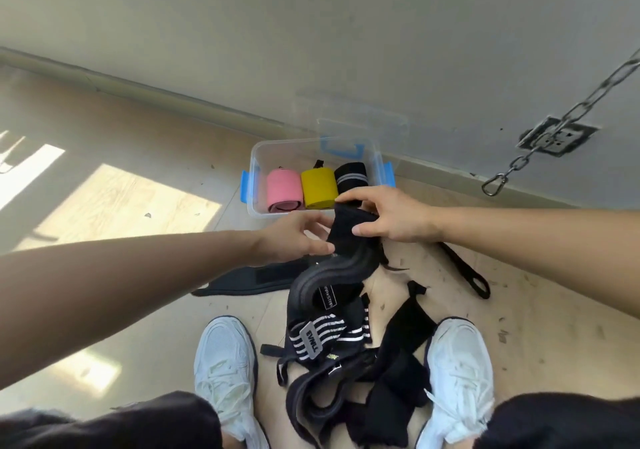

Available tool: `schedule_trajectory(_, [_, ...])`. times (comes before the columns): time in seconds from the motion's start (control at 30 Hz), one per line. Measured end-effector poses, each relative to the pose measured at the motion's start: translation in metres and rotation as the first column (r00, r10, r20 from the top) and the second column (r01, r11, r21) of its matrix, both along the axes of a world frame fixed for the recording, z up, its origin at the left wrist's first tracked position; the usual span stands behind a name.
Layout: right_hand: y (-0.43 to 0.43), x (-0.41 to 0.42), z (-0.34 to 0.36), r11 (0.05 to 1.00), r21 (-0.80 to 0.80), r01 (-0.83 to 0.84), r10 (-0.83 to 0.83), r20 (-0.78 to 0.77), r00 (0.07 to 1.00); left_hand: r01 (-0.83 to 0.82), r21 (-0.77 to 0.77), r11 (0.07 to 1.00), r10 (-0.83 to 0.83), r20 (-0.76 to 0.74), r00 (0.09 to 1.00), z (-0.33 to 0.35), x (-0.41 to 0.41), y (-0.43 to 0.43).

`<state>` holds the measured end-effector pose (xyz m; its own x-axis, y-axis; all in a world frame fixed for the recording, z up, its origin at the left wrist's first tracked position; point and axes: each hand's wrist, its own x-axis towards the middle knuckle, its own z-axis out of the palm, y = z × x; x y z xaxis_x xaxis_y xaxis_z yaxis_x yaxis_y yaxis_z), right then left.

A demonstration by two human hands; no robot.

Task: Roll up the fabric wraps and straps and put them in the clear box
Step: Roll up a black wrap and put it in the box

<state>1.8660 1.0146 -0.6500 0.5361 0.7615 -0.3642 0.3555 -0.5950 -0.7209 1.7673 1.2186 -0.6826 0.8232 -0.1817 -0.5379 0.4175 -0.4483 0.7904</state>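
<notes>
- Directly below the camera, a person's two bare arms reach forward over a pale wood floor [138, 206].
- Their right hand [388, 216] pinches the top end of a black wrap [349, 240]. The thumb is on the near face and the fingers curl over the top.
- It holds that end up just in front of the box, probably so the rest hangs free and can be rolled from that end.
- Their left hand [294, 237] reaches to the wrap's left edge with the fingers nearly straight. Whether it pinches the cloth or only steadies it cannot be told.
- From the hands the wrap trails down into a tangled pile [346, 362] of black and striped wraps. The pile lies between two white shoes [225, 372], and the wrap's lower end is lost in it.
- An open clear box [258, 171] sits on the floor near the wall, just beyond the hands and within easy reach.
- Three finished rolls lie inside it: a pink roll [284, 188], a yellow roll [318, 188] and a black roll [349, 176] with pale stripes. They sit side by side, touching, which seems meant to save room for more.
- Its lid [349, 119] leans against the wall behind the box, out of the way.
- A flat black pad [249, 280] lies loose on the floor left of the wrap. A black strap [464, 272] with a looped end lies to the right. Both are unrolled.
- A chain [554, 129] with a snap hook hangs at the far right, well apart from the work.
- Most of the task looks undone, since the pile is far larger than the row in the box.
</notes>
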Motion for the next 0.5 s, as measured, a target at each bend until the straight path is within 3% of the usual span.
schedule_trajectory(0.23, [-0.007, 0.001, 0.094, 0.951, 0.182, 0.249, -0.241, -0.067, 0.968, -0.021, 0.109, 0.994, 0.021, 0.002, 1.0, 0.034, 0.007, -0.003])
schedule_trajectory(0.5, [-0.045, -0.012, 0.175, 0.837, 0.27, 0.475, -0.481, -0.05, 0.875, 0.124, -0.045, 0.991, -0.128, -0.095, 0.987, 0.043, -0.017, -0.034])
